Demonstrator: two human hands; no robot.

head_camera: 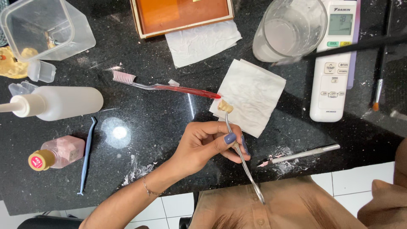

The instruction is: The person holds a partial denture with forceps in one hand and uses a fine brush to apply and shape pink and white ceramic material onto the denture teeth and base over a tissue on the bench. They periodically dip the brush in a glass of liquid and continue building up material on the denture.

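— What lies at the left of the black speckled stone surface (140, 127)?

— A clear square plastic container (44, 27), a white squeeze bottle (59, 102) on its side, a small pink bottle with a gold cap (57, 153), and a thin blue plastic tool (87, 154). Then a red-handled toothbrush (163, 87).

— And the hand?

— The left hand (203, 144) has its grip closed, thumb and fingers pinched on a slim metal instrument (241, 154). Its tip carries a small cream-coloured lump (225, 106), resting at the edge of a folded white paper tissue (252, 95).

— Further right?

— A clear glass beaker (290, 27), a white remote control (335, 63), a metal-handled knife (303, 154). The right hand is out of sight.
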